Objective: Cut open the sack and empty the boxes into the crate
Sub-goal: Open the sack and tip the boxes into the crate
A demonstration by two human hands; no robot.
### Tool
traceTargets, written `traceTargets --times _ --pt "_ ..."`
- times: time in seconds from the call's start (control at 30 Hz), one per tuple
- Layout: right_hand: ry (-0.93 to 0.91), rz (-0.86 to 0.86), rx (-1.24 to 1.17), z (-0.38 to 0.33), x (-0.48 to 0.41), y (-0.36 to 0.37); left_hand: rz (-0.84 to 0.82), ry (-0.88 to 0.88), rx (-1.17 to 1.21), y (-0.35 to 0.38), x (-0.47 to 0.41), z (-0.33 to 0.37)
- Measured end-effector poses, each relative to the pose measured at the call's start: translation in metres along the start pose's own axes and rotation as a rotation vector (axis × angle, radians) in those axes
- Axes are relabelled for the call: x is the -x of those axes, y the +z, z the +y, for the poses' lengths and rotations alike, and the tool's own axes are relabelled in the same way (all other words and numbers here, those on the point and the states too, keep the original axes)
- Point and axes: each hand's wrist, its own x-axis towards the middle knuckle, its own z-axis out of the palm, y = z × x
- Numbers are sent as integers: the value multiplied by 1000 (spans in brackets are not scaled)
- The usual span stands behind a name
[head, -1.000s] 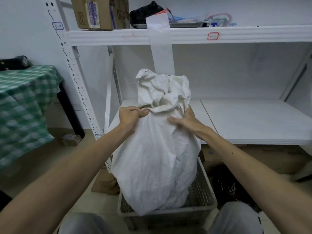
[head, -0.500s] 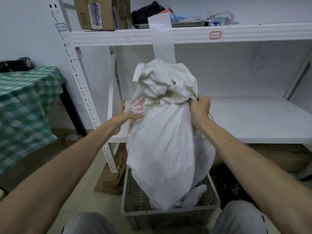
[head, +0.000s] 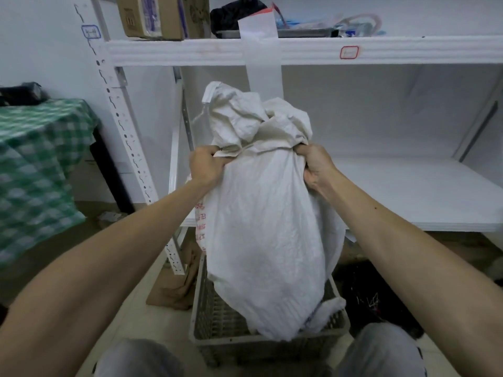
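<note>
Since half a second ago, my left hand (head: 205,165) has closed on the sack (head: 268,221) neck; right hand (head: 315,165) still clenched opposite. Sack hangs upended, bottom end dipping into the grey crate (head: 217,317). No boxes visible; I judge emptying is underway or nearly done. Shelf (head: 408,197) edge close behind, cardboard (head: 174,289) on floor beside crate.

The sack (head: 266,235) is white with red print down its left edge. The crate (head: 217,319) is grey with a lattice wall. The shelf (head: 408,197) is white. The cloth (head: 35,170) at left is green and white check. The box (head: 152,16) up top is brown. The label (head: 349,52) has a red outline.
</note>
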Motion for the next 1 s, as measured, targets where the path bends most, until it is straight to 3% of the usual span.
traceTargets --times 0.03,0.17,0.3,0.47,0.53,0.67,0.77,0.87,1.0 --pt "-30 9 75 0 1 1 31 11 31 0 1 4" --pt "-275 165 749 -7 5 -4 119 49 155 -4 -2 27" --pt "-115 2 739 1 17 -18 142 49 175 -2 -5 44" --pt "-106 54 1243 29 35 3 103 -51 255 20 14 45" --pt "-176 135 1242 44 37 15 62 -108 290 27 16 44" --pt "-448 502 1123 45 30 7 -78 -177 360 25 13 50" --pt "-583 517 1195 28 25 1 -61 -117 319 7 18 48" --pt "-597 467 1062 16 22 15 -41 -39 173 -11 20 32" --pt "-461 526 698 14 5 34 -108 -310 77 -30 25 -14"
